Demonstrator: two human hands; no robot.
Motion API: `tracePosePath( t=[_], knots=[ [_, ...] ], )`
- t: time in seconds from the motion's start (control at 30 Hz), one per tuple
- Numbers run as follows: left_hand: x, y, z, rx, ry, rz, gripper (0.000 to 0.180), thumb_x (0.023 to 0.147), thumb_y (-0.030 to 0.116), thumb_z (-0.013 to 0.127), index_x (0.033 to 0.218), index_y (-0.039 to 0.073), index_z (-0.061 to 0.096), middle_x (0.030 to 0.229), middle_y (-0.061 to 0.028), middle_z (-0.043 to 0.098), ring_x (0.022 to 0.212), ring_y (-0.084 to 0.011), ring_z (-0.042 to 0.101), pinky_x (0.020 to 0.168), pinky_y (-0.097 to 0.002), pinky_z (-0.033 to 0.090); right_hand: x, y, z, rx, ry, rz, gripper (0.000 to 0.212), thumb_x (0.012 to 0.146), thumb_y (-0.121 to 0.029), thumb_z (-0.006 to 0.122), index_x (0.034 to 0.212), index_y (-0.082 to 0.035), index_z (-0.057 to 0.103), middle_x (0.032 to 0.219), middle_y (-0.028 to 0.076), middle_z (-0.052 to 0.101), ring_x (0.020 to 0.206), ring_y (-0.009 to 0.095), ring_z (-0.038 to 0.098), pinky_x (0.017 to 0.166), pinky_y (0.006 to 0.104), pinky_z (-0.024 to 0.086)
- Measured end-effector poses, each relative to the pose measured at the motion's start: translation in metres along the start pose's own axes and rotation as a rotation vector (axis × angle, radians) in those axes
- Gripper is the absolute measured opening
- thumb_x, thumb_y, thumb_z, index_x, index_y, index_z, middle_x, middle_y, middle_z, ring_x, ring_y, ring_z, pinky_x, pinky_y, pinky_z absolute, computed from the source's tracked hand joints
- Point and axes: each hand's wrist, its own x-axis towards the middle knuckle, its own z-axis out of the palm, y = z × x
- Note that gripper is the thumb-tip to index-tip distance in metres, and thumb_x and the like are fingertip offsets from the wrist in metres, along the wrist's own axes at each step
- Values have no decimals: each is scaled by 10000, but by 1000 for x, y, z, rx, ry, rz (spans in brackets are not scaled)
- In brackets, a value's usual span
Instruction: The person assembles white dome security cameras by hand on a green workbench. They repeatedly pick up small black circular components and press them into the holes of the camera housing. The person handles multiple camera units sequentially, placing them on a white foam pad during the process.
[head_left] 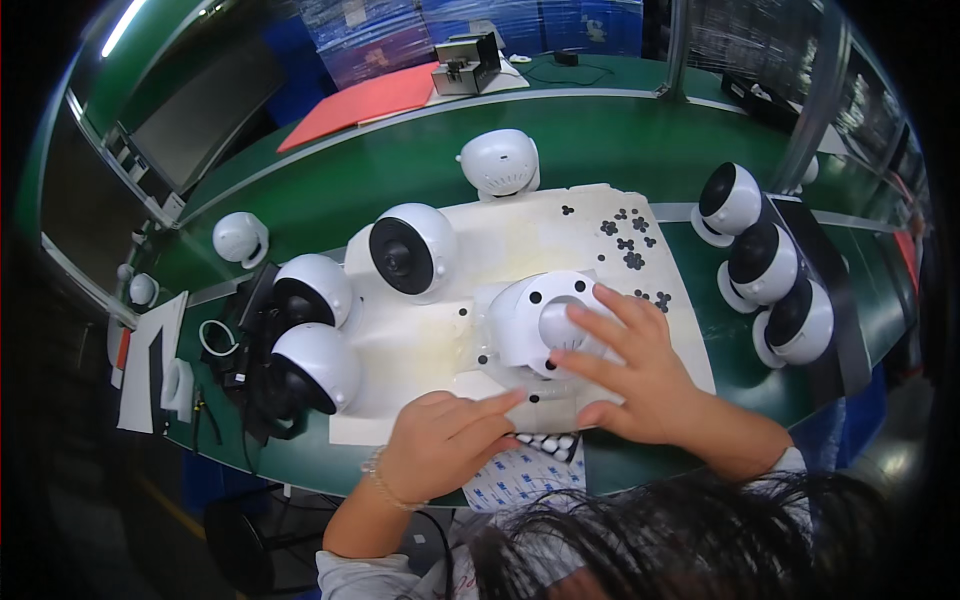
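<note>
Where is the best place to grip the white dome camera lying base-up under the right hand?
Probably around the round white shell, from above and the right, as the right hand already rests there. Its raised base faces up and the curved sides give the fingers room.

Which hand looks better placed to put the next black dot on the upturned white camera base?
Probably the left hand: its fingertips point beside the sticker sheet, while the right hand is spread over the camera base, steadying it.

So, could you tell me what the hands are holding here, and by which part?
The right hand steadies the upturned white dome camera, fingers spread over its base. The left hand grips nothing; its fingertips press on the white mat.
</note>
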Motion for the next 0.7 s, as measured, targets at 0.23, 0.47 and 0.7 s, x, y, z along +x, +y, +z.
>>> tracePosePath(
  t=[0.23, 0.47, 0.7],
  knots=[
    [-27, 36, -71, -141, 326, 284, 214, 603, 3, 615, 740, 129, 511, 791, -27, 642, 712, -205, 553, 736, -338, 392, -32, -35, 11, 1263, -204, 281, 408, 888, -205, 478, 1236, -1, 419, 1261, 127, 451, 1172, 213, 422, 955, 331, 343],
    [-2, 35, -48, -1324, 765, 615, 116, 786, 4, 554, 789, 74, 463, 795, -125, 591, 1009, -300, 515, 1046, -488, 245, -18, -108, 90, 1603, -301, 227, 684, 819, -221, 611, 1349, -50, 215, 1215, 106, 407, 1072, 174, 437, 937, 320, 351],
    [-16, -2, -10, -1393, 642, 811, 175, 808, 72, 574, 948, 70, 469, 1029, -158, 575, 1074, -315, 503, 1027, -537, 247, -54, -132, 61, 1253, 84, 243, 107, 780, -104, 641, 828, -21, 593, 1102, 91, 471, 1041, 165, 440, 919, 327, 339]
  ],
)
